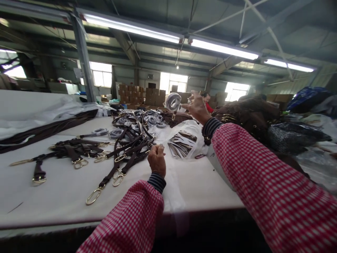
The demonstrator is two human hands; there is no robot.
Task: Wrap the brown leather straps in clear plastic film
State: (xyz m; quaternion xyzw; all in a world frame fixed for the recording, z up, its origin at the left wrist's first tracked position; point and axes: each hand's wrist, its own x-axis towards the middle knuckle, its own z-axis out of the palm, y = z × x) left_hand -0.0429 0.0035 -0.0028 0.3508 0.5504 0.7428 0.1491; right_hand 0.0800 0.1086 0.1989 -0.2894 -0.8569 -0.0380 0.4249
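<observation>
Tabletop (200,193) runs white from dark straps (133,160) to its near edge, leaving room — right hand (198,109), raised, part-open, has a grey coil (169,102) at its fingertips, grip unclear — left hand (157,161) curls near the straps, any hold hidden

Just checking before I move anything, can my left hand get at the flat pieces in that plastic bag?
Probably yes: your left hand is close by the plastic bag, with nothing standing between them, though I can't tell whether film covers the flat pieces.
</observation>
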